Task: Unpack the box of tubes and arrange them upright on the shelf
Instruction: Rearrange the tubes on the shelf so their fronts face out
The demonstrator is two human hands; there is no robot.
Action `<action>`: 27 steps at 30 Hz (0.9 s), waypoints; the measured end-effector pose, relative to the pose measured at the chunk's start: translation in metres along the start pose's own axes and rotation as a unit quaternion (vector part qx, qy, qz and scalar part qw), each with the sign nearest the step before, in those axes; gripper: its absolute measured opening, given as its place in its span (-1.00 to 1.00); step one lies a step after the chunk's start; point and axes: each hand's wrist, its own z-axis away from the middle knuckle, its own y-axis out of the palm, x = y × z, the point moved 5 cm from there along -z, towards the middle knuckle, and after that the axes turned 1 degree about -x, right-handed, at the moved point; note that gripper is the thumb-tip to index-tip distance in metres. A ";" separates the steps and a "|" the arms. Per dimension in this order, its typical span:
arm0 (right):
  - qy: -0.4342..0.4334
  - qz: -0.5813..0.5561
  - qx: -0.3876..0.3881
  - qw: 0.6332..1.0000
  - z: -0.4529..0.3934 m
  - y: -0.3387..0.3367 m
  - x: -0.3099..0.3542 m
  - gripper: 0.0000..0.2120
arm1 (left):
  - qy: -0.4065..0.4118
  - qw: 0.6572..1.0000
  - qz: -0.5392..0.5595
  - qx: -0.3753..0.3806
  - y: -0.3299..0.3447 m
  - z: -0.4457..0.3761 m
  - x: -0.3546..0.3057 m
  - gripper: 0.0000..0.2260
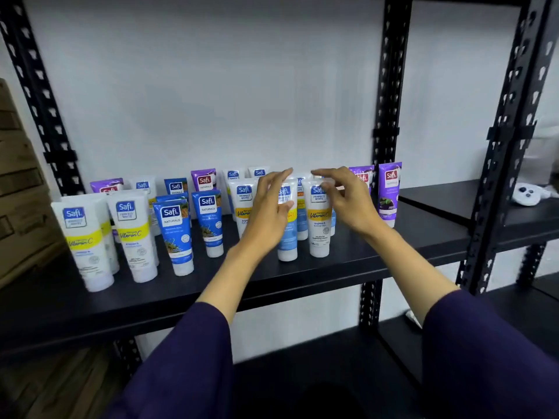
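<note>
Tubes are standing cap-down in loose rows on the black shelf, running from about 9 o'clock to 3 o'clock across its board. The left hand is reaching in from 6 o'clock with fingers straight and spread, its thumb lying against a blue-and-white tube at the centre; whether it is really holding that tube, I cannot tell. The right hand is hovering at that tube's 3 o'clock, fingers loosely bent over the top of a white tube with a yellow band; whether they are touching it is unclear. A purple tube is standing at the row's 3 o'clock end. Cardboard boxes are sitting at 9 o'clock, and a white controller is lying on the next shelf at 3 o'clock.
</note>
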 end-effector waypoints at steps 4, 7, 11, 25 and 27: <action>0.027 -0.068 -0.012 0.997 0.034 0.019 -0.019 -0.37 | 0.006 0.998 0.029 -0.059 0.009 0.030 0.005 -0.20; 0.039 -0.092 -0.018 0.995 0.056 0.033 -0.029 -0.22 | -0.017 0.998 0.046 -0.040 0.022 0.042 0.017 -0.17; 0.057 -0.079 -0.041 0.994 0.074 0.041 -0.034 -0.16 | -0.074 0.992 0.099 0.019 0.034 0.052 0.030 -0.19; 0.066 -0.058 -0.087 0.992 0.079 0.039 -0.036 -0.19 | -0.098 0.993 0.062 0.002 0.033 0.053 0.028 -0.06; 0.070 -0.052 -0.090 0.992 0.079 0.039 -0.037 -0.19 | -0.084 0.996 0.018 -0.012 0.035 0.054 0.026 -0.03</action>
